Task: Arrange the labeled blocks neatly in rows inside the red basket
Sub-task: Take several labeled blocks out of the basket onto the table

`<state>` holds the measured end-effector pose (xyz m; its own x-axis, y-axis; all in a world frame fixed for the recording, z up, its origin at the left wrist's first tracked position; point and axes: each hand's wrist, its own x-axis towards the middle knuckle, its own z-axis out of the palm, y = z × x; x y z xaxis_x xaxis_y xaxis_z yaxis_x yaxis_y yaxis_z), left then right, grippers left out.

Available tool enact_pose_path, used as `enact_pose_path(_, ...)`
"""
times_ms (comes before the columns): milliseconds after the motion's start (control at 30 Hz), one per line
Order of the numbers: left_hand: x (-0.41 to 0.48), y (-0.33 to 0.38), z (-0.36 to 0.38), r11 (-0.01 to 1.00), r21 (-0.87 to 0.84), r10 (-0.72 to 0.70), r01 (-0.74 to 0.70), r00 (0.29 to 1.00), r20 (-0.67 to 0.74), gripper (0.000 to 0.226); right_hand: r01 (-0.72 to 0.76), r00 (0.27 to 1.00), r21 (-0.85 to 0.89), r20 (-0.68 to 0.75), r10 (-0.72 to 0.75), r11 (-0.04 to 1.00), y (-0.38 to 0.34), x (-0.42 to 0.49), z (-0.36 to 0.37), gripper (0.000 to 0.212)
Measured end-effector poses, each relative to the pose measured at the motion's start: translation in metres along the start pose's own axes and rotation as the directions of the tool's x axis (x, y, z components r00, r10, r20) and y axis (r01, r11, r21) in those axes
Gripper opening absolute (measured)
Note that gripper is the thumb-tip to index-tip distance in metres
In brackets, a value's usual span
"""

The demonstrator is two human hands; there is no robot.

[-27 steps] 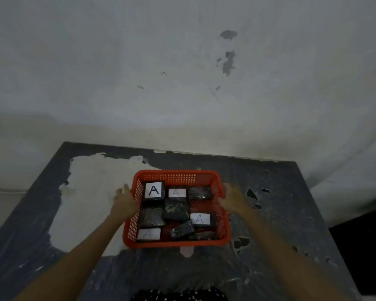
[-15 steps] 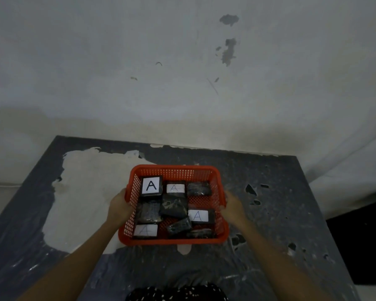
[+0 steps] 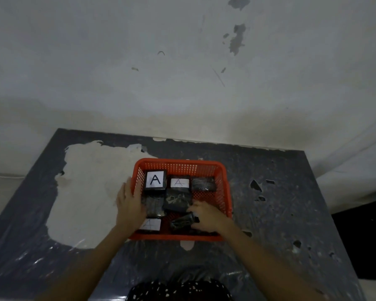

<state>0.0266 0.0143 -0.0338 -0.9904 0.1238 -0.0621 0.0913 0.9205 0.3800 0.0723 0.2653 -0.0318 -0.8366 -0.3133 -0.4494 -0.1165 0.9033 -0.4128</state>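
We are looking down at a red basket [image 3: 223, 198] sitting on a dark bench [image 3: 291, 224], near the bench's middle. A large pale patch [image 3: 89, 187] is showing on the bench at the basket's 9 o'clock, and a stained wall [image 3: 182, 61] is rising at 12 o'clock.

Inside the basket, dark blocks are lying in rough rows. Along the 12 o'clock wall, three are sitting side by side: the big-A block [image 3: 155, 180] at 11 o'clock, a faint-A block [image 3: 179, 183] just beside it, and a plain block [image 3: 204, 184] at 1 o'clock with no label showing. In the middle, a tilted block [image 3: 177, 200] is lying askew, touching the row above. At 7 o'clock, a labelled block [image 3: 150, 224] is lying with its white label up, partly covered by our left hand [image 3: 129, 206].

Our left hand is resting flat and open across the basket's 9 o'clock rim, fingers [image 3: 127, 187] extended toward 12 o'clock, gripping nothing that we can see. Our right hand [image 3: 206, 217] is reaching inside the basket at 5 o'clock, its fingers curling onto a wrapped block [image 3: 181, 221] that is lying tilted near the 6 o'clock wall; whether they are fully closing on it, we cannot tell. Further blocks beneath this hand are hidden. A spotted garment [image 3: 178, 290] is showing at the frame's 6 o'clock edge.
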Motion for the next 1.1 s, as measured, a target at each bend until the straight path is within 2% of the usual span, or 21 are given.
enact_pose_path(67, -0.012, 0.012, 0.009, 0.984, -0.018, 0.179, -0.178, 0.983, 0.033, 0.060, -0.009, 0.999, -0.023, 0.042, 0.010, 1.000, -0.008, 0.010, 0.004, 0.054)
enact_pose_path(133, -0.023, 0.023, 0.018, 0.959, -0.131, 0.268, -0.251, 0.955, 0.131, 0.047, -0.011, 0.998, -0.065, 0.059, 0.015, 0.998, -0.013, 0.017, 0.004, 0.056)
enact_pose_path(200, -0.031, 0.033, 0.025, 0.949, -0.262, 0.257, -0.177, 0.914, 0.313, 0.049, -0.020, 0.998, -0.038, 0.066, 0.022, 0.999, -0.014, 0.020, 0.000, 0.055)
enact_pose_path(267, -0.034, 0.040, 0.033, 0.953, -0.281, 0.231, -0.116, 0.877, 0.422, 0.054, -0.090, 0.994, 0.099, 0.062, 0.084, 0.991, -0.011, 0.020, -0.002, 0.051)
enact_pose_path(333, -0.034, 0.046, 0.038, 0.959, -0.281, 0.182, -0.051, 0.867, 0.464, 0.055, -0.191, 0.981, 0.229, 0.070, 0.180, 0.954, -0.005, 0.018, -0.007, 0.045)
enact_pose_path(433, -0.029, 0.055, 0.042, 0.962, -0.270, 0.112, 0.044, 0.837, 0.535, 0.060, -0.286, 0.957, 0.306, 0.138, 0.255, 0.908, 0.005, 0.014, -0.013, 0.031)
enact_pose_path(500, -0.028, 0.062, 0.045, 0.949, -0.306, 0.112, 0.077, 0.824, 0.556, 0.064, -0.308, 0.950, 0.337, 0.164, 0.267, 0.890, 0.005, 0.010, -0.017, 0.026)
enact_pose_path(600, -0.029, 0.071, 0.049, 0.916, -0.396, 0.143, 0.070, 0.863, 0.484, 0.062, -0.287, 0.957, 0.395, 0.166, 0.240, 0.873, 0.004, 0.002, -0.022, 0.014)
enact_pose_path(667, -0.029, 0.078, 0.049, 0.829, -0.519, 0.053, 0.210, 0.893, 0.446, 0.056, -0.194, 0.979, 0.448, 0.031, 0.202, 0.873, 0.006, -0.007, -0.023, 0.019)
enact_pose_path(700, -0.028, 0.083, 0.048, 0.711, -0.609, -0.039, 0.352, 0.884, 0.465, 0.052, -0.126, 0.982, 0.467, -0.069, 0.178, 0.875, 0.006, -0.014, -0.024, 0.024)
enact_pose_path(767, -0.026, 0.093, 0.046, 0.303, -0.752, -0.176, 0.585, 0.810, 0.559, 0.042, 0.004, 0.967, 0.466, -0.228, 0.116, 0.885, 0.007, -0.028, -0.024, 0.033)
enact_pose_path(800, -0.026, 0.097, 0.045, 0.165, -0.777, -0.185, 0.608, 0.793, 0.581, 0.036, 0.045, 0.958, 0.456, -0.272, 0.091, 0.889, 0.008, -0.034, -0.022, 0.034)
enact_pose_path(867, -0.026, 0.102, 0.044, 0.162, -0.818, -0.116, 0.552, 0.834, 0.539, 0.029, 0.072, 0.944, 0.449, -0.320, 0.084, 0.891, 0.011, -0.047, -0.020, 0.034)
enact_pose_path(967, -0.026, 0.110, 0.045, 0.259, -0.846, 0.015, 0.466, 0.874, 0.486, 0.036, 0.049, 0.917, 0.494, -0.366, 0.157, 0.868, 0.024, -0.058, -0.020, 0.046)
enact_pose_path(1100, -0.020, 0.125, 0.056, 0.226, -0.879, 0.089, 0.420, 0.890, 0.448, 0.041, 0.064, 0.894, 0.498, -0.413, 0.172, 0.865, 0.044, -0.063, -0.024, 0.052)
